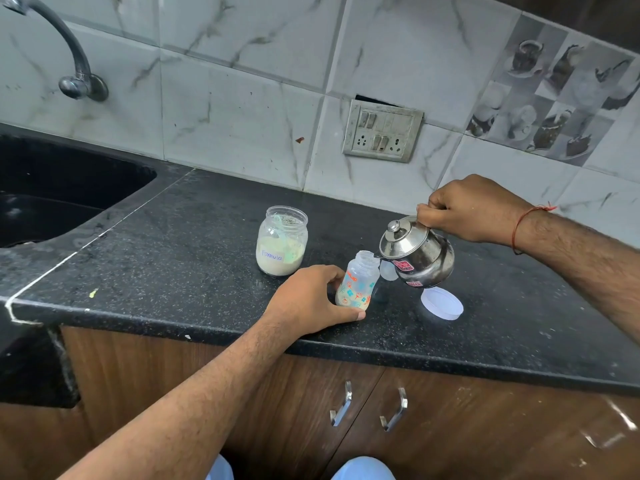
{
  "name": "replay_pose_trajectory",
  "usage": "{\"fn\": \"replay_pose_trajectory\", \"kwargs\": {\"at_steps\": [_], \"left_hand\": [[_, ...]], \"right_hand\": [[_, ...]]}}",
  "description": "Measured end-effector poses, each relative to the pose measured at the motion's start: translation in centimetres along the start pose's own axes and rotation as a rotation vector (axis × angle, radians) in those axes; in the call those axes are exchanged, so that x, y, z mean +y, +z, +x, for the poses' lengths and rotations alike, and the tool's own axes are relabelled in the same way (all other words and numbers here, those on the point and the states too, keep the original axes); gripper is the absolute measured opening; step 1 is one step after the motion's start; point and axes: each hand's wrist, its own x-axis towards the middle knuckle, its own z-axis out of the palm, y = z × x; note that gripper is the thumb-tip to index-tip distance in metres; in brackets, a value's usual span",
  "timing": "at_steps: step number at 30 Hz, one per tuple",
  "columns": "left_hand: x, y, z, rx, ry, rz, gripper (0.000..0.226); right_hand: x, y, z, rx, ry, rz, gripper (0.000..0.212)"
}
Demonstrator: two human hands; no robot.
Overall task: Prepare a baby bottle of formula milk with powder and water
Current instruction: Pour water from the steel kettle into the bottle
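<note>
Head view: black counter [194,237], marble-tiled wall [242,98]; left-hand fingers [349,317] hold bottle [358,280], right-hand fingers [427,216] grip kettle [420,254].

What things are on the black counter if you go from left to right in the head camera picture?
Formula jar → left hand holding the baby bottle → steel kettle, tipped by the right hand → white lid.

Tilted kettle [417,252] over held bottle [357,281]
</note>
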Motion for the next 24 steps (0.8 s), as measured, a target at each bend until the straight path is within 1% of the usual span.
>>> {"fn": "replay_pose_trajectory", "kwargs": {"at_steps": [24], "left_hand": [[0.01, 0.07, -0.05, 0.008, 0.004, -0.020, 0.064]], "right_hand": [[-0.57, -0.80, 0.08, -0.001, -0.042, -0.086, 0.054]]}}
